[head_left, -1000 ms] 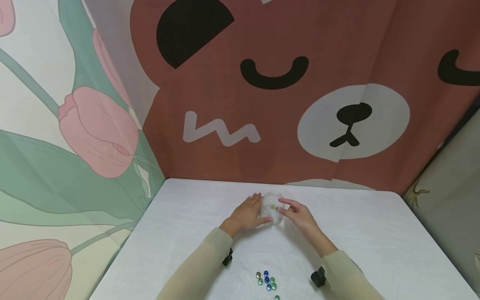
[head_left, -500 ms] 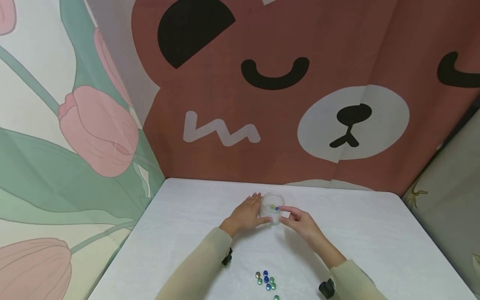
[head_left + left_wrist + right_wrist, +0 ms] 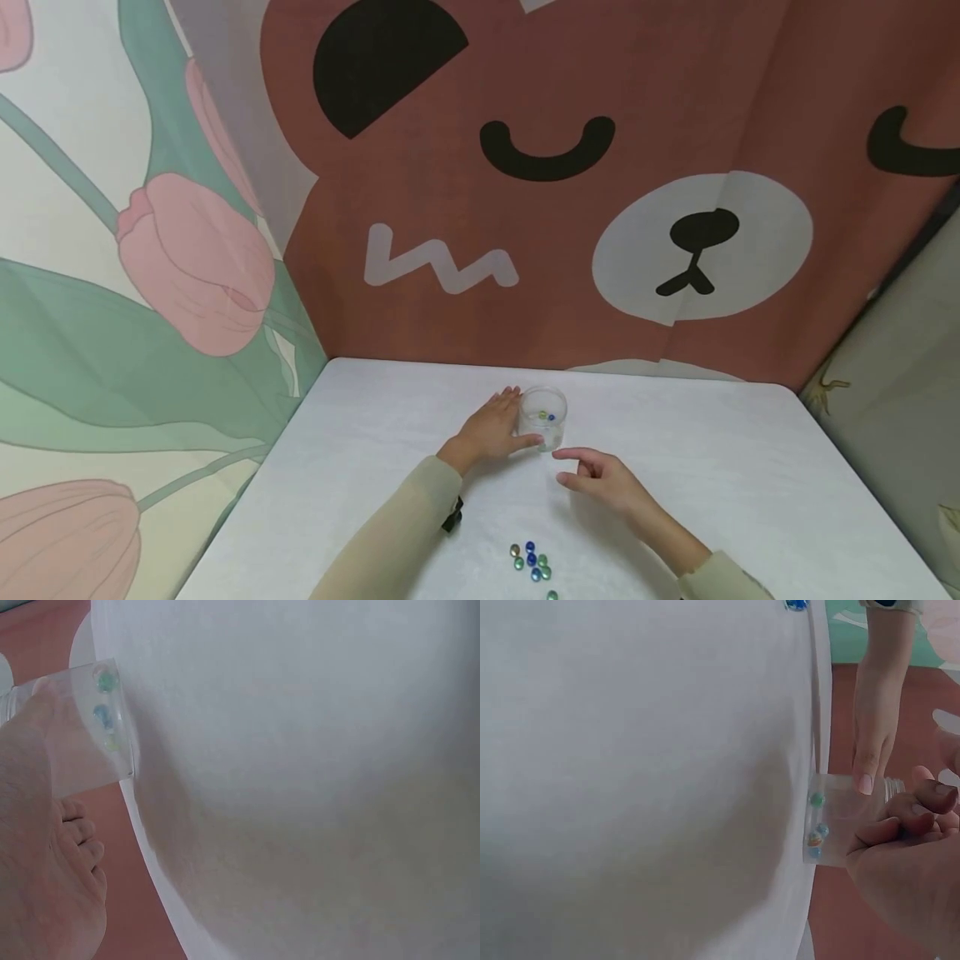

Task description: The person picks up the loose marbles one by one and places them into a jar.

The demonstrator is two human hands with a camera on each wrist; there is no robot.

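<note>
Multicoloured glass marbles (image 3: 103, 716) lie inside the transparent cylindrical jar (image 3: 553, 432), the emptied right hand (image 3: 603, 481) withdraws, and relaxed left hand (image 3: 490, 429) touches it.

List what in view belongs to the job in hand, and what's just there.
Seemingly part of the job: clear jar; marbles inside it; loose marbles; left hand, holding the jar; right hand.

Just there: bear-print backdrop; tulip-print backdrop.
</note>
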